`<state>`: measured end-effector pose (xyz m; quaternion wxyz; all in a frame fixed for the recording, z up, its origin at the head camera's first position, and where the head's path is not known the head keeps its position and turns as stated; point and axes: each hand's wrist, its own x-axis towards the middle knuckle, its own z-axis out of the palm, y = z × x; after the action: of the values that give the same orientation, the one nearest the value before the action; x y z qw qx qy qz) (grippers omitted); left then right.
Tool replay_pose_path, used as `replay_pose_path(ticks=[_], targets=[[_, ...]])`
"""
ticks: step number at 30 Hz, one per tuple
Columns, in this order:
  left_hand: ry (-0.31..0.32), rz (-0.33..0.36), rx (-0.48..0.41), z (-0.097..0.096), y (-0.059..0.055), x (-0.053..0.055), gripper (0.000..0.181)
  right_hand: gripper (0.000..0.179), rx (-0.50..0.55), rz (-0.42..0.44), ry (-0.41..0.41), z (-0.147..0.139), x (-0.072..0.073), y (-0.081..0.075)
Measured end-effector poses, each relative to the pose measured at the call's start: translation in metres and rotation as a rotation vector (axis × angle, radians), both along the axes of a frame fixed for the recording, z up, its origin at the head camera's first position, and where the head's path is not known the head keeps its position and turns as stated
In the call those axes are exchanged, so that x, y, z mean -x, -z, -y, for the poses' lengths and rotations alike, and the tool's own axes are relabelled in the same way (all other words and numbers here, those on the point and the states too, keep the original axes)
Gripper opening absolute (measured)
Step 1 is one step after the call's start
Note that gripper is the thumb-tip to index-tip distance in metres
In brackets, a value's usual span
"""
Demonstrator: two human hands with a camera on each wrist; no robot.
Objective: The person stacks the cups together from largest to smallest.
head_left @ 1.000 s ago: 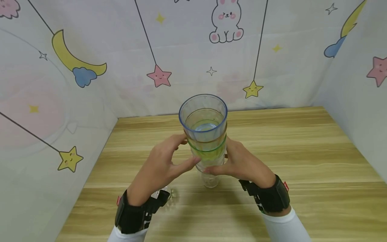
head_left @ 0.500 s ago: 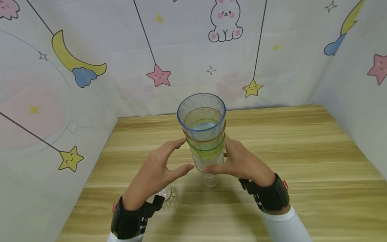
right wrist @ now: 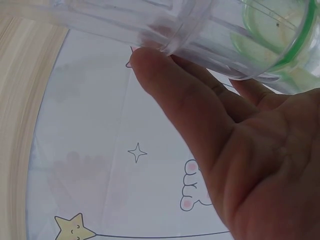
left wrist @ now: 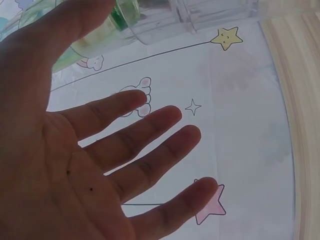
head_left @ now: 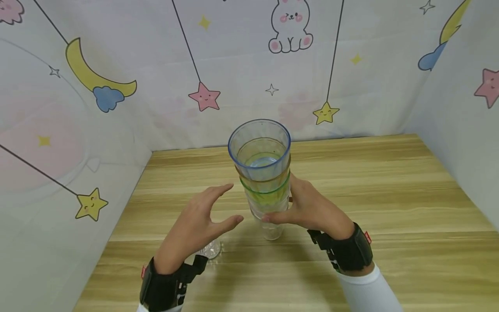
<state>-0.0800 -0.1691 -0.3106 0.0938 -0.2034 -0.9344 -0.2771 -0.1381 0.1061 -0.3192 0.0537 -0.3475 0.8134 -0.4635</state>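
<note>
A tall stack of clear plastic cups [head_left: 265,173] stands upright in the middle of the head view. Its top cup has a blue rim, with brown and green rims lower down and clear cups beneath. My right hand [head_left: 315,208] holds the lower part of the stack, thumb across the front and the other fingers behind. In the right wrist view the thumb [right wrist: 170,90] lies against the clear cup wall. To the left of the stack, my left hand [head_left: 195,225] is held apart from it with fingers spread and nothing in them.
A small clear glass-like item [head_left: 212,249] sits on the wooden table [head_left: 370,182], partly hidden behind my left wrist. White cloth walls [head_left: 241,60] printed with stars, a moon and a rabbit enclose the table at the back and sides.
My left hand has drawn away from the cup stack, moving left and slightly down, uncovering more of the clear item. The right hand and the stack have stayed nearly still.
</note>
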Motion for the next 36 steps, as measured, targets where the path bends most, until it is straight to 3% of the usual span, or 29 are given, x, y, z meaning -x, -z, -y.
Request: replay_pose_path(ticks=[19,36], targets=[[-0.08,0.116,0.092,0.015,0.018,-0.009,0.077,0.085,-0.009,0.029,0.013,0.001,-0.001,0.001],[-0.175,0.273,0.172,0.02,0.024,-0.012,0.081,0.084,-0.027,0.045,0.025,0.0,-0.001,0.0]])
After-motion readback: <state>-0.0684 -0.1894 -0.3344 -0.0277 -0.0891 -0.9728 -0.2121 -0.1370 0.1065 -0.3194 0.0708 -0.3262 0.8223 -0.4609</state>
